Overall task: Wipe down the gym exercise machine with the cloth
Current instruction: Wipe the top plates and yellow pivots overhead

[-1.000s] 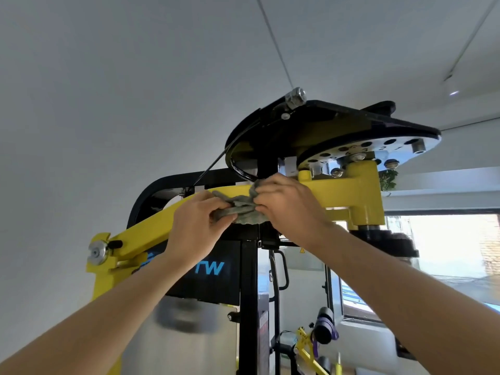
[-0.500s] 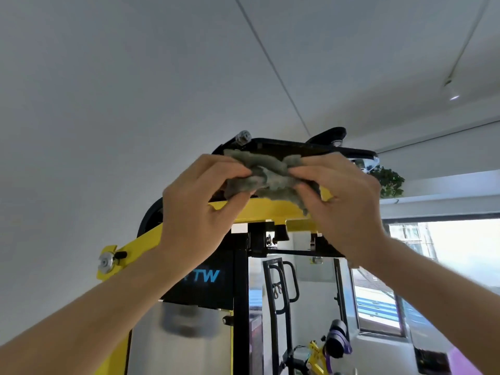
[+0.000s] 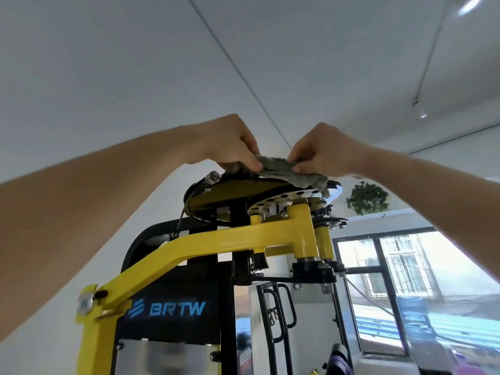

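Seen from below, both bare arms reach up toward the middle of the frame, where a crumpled grey-green cloth (image 3: pixel 286 171) lies on top of the round plate at the summit of the gym exercise machine (image 3: pixel 243 239). The cloth looks soft and napped, bunched into folds, with one end drooping over the plate's right edge. The left hand (image 3: pixel 230 143) comes in from the left of the frame, its fingers (image 3: pixel 254 165) curled down and pinched on the cloth's left end; the right hand (image 3: pixel 322 152) comes in from the right, its fingertips closed on the cloth's upper right part. The two hands are near each other but apart, with cloth between them. The plate shows a flat yellow underside ringed in black, and beside it, to the right, sits a bright metal disc (image 3: pixel 286 204) drilled with a curved row of round holes and fixed with shiny bolts. Below, a glossy yellow arm (image 3: pixel 189 253) of painted steel bends down toward the lower left of the frame, ending at a silver knob. Behind it stands the black frame with a dark panel carrying blue BRTW lettering (image 3: pixel 177 308). At the right of the frame a leafy green plant (image 3: pixel 368 197) sits high up, above a dark-framed window (image 3: pixel 405 280). A smooth white ceiling (image 3: pixel 135 63) fills the upper half.
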A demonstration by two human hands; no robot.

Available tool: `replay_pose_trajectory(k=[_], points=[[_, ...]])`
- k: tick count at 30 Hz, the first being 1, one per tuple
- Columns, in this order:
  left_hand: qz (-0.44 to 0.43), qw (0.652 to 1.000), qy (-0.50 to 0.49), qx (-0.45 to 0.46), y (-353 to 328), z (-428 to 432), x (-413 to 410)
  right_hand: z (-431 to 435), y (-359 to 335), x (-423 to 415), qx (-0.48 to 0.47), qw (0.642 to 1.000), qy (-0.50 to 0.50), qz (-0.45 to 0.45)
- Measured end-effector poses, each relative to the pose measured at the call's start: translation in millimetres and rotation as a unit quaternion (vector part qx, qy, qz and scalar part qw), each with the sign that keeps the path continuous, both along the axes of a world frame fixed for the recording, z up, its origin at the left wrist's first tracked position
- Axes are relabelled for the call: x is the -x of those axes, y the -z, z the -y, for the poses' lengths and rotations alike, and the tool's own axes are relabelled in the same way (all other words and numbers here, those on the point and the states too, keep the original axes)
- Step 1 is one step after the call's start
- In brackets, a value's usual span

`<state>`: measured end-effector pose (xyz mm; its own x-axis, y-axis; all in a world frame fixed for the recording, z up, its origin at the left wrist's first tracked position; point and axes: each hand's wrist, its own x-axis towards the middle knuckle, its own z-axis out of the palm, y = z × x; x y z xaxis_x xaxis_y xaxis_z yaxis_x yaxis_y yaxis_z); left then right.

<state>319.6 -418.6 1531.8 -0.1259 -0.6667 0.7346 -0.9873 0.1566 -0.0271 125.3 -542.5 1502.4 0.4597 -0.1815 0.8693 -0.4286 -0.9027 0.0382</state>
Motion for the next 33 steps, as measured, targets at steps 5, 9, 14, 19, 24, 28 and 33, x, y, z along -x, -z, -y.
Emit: replay_pose_trajectory(k=[5, 9, 14, 19, 24, 28, 33], points=[[0.001, 0.991, 0.040, -0.130, -16.7, 11.9, 1.8, 3.0, -7.3, 8.5, -0.108, 0.988, -0.063, -0.088], [0.034, 0.986, 0.080, -0.140, -8.4, 17.2, -1.5, 7.0, -0.6, 16.3, -0.107, 0.985, -0.092, -0.099], [0.077, 0.983, 0.110, -0.128, 4.6, 15.1, -9.3, 12.0, 9.6, 16.9, -0.073, 0.989, -0.073, -0.108], [0.094, 0.979, 0.125, -0.129, 2.9, -0.8, -24.1, -3.8, 8.7, -3.4, -0.030, 0.991, -0.074, -0.111], [0.115, 0.973, 0.183, -0.087, 6.8, -15.7, -61.2, -27.9, 6.3, -31.9, -0.006, 0.990, -0.088, -0.109], [0.047, 0.959, 0.276, -0.029, 18.9, -16.7, -98.0, -46.0, 3.4, -51.9, -0.047, 0.985, -0.123, -0.115], [-0.034, 0.928, 0.369, 0.052, 27.2, -6.6, -132.7, -71.0, -12.4, -80.9, -0.094, 0.979, -0.136, -0.115]])
